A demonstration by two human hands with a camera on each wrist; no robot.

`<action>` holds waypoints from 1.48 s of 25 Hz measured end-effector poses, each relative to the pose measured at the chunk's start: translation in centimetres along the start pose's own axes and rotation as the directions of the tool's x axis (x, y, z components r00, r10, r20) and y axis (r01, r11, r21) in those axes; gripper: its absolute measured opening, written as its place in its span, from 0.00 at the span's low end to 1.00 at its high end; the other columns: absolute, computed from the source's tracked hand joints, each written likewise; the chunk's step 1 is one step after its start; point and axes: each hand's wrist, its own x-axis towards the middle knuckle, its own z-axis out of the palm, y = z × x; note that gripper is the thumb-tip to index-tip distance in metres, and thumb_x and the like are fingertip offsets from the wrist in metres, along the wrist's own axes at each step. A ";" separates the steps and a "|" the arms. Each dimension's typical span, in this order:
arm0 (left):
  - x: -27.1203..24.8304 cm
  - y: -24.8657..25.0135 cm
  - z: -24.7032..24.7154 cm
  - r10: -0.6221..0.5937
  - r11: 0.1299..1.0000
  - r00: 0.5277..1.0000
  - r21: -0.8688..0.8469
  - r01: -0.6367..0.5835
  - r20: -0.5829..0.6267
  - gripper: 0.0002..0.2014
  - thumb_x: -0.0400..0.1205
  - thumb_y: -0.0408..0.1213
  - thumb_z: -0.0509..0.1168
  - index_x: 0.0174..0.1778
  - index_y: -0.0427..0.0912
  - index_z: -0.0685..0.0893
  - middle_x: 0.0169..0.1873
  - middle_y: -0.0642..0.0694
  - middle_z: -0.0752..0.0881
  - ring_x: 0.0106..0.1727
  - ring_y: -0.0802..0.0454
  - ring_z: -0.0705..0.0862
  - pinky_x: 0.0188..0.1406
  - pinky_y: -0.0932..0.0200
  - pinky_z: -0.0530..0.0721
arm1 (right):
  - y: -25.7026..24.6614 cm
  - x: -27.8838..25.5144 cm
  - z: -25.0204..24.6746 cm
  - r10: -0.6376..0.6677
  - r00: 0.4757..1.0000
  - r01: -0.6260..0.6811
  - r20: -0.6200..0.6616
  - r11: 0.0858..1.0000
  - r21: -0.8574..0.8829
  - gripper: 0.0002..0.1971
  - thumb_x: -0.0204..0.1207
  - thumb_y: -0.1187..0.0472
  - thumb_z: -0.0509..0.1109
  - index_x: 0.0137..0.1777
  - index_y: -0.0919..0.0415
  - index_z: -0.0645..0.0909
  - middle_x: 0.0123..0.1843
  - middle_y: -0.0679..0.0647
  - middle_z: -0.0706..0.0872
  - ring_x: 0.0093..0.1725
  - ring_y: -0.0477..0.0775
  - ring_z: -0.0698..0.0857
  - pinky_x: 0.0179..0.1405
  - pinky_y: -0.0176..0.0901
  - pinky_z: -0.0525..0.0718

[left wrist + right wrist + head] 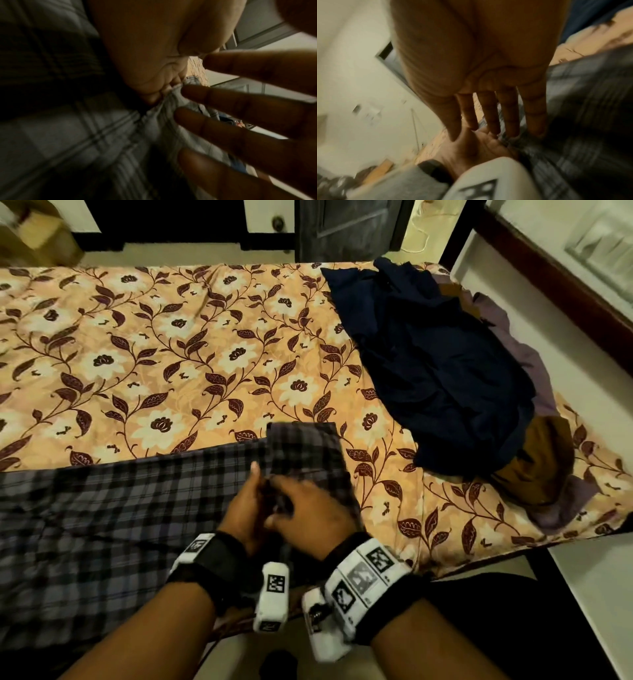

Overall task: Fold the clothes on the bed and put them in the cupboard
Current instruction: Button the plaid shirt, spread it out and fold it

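Note:
A grey checked garment (120, 525) lies spread over the near left part of the bed, with a folded flap (305, 446) turned up at its right end. Both hands meet on that end. My left hand (253, 501) pinches a bunched fold of the checked cloth (164, 97) between curled fingers, thumb pointing up. My right hand (301, 505) lies beside it with straight fingers (508, 115) that press on the checked cloth (582, 108) and touch the left palm (471, 148). The cupboard is not in view.
A pile of unfolded clothes sits at the bed's right end: a dark navy piece (435, 364) on top, brown cloth (537, 460) and purple cloth (520, 354) beneath. The floral bedsheet (171, 354) stretches left. A dark door (342, 227) stands behind; a white ledge (582, 405) borders the right.

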 end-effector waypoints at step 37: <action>1.4 -0.5 -0.1 0.640 0.465 0.752 0.859 -0.215 -0.158 0.27 0.76 0.40 0.75 0.71 0.50 0.76 0.68 0.45 0.71 0.60 0.50 0.77 0.60 0.52 0.81 | 8.1 1.2 -6.3 -0.102 0.995 0.091 -0.006 0.856 0.509 0.13 0.75 0.80 0.62 0.38 0.63 0.77 0.42 0.63 0.79 0.29 0.48 0.76 0.26 0.33 0.73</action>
